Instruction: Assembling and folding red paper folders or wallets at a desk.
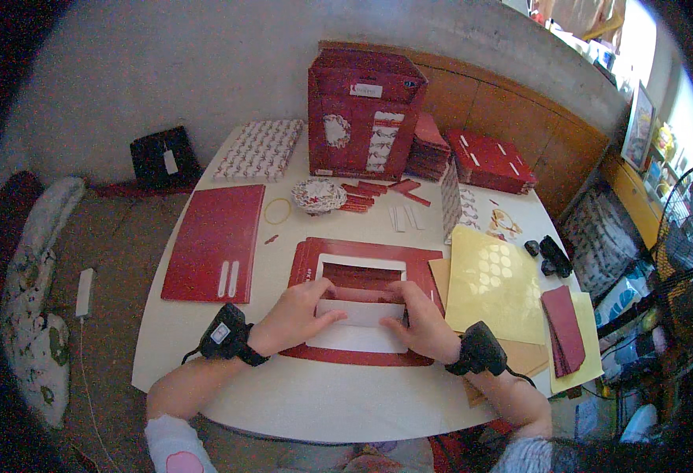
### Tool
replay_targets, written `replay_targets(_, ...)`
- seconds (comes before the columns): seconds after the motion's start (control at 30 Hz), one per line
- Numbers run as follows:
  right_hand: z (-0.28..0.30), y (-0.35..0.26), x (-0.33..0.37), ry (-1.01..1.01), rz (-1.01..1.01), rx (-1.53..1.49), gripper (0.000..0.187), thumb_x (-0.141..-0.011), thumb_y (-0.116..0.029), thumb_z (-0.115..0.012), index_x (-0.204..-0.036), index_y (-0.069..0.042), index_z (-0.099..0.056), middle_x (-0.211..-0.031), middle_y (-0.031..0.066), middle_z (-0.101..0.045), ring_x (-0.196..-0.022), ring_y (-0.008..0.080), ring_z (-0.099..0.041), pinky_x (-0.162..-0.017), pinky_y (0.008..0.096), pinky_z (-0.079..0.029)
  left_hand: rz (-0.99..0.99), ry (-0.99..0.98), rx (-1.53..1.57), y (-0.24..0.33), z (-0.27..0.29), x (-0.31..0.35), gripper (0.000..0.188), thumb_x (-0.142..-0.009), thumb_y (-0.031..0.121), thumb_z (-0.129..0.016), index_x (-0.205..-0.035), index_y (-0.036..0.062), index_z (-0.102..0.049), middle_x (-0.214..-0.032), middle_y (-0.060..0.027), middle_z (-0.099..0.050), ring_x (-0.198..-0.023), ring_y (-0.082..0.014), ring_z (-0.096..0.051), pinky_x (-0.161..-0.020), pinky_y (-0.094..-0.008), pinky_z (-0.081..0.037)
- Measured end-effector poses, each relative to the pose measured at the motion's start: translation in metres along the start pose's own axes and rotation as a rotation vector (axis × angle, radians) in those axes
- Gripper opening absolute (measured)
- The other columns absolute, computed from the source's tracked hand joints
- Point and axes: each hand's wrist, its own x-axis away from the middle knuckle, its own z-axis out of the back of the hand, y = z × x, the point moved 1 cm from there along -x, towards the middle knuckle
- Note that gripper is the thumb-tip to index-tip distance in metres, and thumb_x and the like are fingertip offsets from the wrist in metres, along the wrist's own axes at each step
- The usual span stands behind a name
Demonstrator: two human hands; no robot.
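Note:
A red cardboard piece [346, 251] with white inner panels lies before me, near the middle of the table. At its centre a white folded panel [358, 311] stands partly raised, with a dark red surface showing behind it. My left hand [295, 317] pinches this panel's left end, thumb in front and fingers behind. The right end is between the thumb and fingers of my right hand [427, 325]. Both hands are closed, and the fingertips behind the panel are partly hidden. Each wrist wears a black strapped device.
Flat red sheet [216, 236] at left; yellow sheet [495, 284] with round marks at right. Behind stand a tall red box [366, 110], patterned sheets [260, 148] and red stacks [488, 160]. A white-and-red round bundle [319, 195] and red strips [360, 197] lie between.

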Motion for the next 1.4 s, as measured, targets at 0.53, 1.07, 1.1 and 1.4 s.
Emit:
replay_targets(0.53, -0.006, -0.005, 0.004, 0.056, 0.311, 0.474, 0.036, -0.071, -0.005, -0.063, -0.106, -0.012, -0.059, -0.108, 0.0106, -0.051, -0.102, 0.0293, -0.047, -0.087, 0.0407, -0.040, -0.697, 0.056, -0.385, -0.004, -0.012, 0.002, 0.020, -0.072, 0.011, -0.057, -0.090, 0.0043, -0.060, -0.089, -0.0076, -0.055, -0.090, -0.0253, -0.054, -0.082, -0.0367, -0.044)
replay_targets(1.07, 0.004, -0.003, 0.003, -0.152, 0.545, 0.479, 0.048, -0.064, -0.005, -0.060, -0.112, -0.011, -0.060, -0.110, 0.0048, -0.055, -0.105, 0.0242, -0.051, -0.090, 0.0386, -0.042, -0.700, -0.047, -0.472, 0.013, -0.004, 0.007, 0.030, -0.070, 0.013, -0.060, -0.098, 0.0004, -0.061, -0.093, -0.0084, -0.056, -0.091, -0.0242, -0.056, -0.082, -0.0360, -0.046)
replay_targets(1.1, 0.006, 0.001, 0.003, -0.155, 0.562, 0.462, 0.047, -0.063, -0.004, -0.060, -0.110, -0.011, -0.060, -0.112, 0.0041, -0.056, -0.106, 0.0237, -0.052, -0.091, 0.0384, -0.042, -0.710, -0.038, -0.434, 0.011, -0.003, 0.008, 0.028, -0.070, 0.012, -0.061, -0.096, 0.0003, -0.061, -0.092, -0.0088, -0.057, -0.089, -0.0245, -0.056, -0.082, -0.0360, -0.047)
replay_targets(1.4, 0.028, 0.009, 0.013, -0.224, 0.497, 0.454, 0.044, -0.060, 0.001, -0.058, -0.102, -0.009, -0.064, -0.115, 0.0018, -0.059, -0.106, 0.0223, -0.054, -0.091, 0.0373, -0.043, -0.678, -0.055, -0.307, -0.004, 0.017, 0.013, 0.012, -0.068, 0.009, -0.065, -0.077, 0.0016, -0.062, -0.082, -0.0089, -0.061, -0.078, -0.0254, -0.061, -0.069, -0.0356, -0.052)
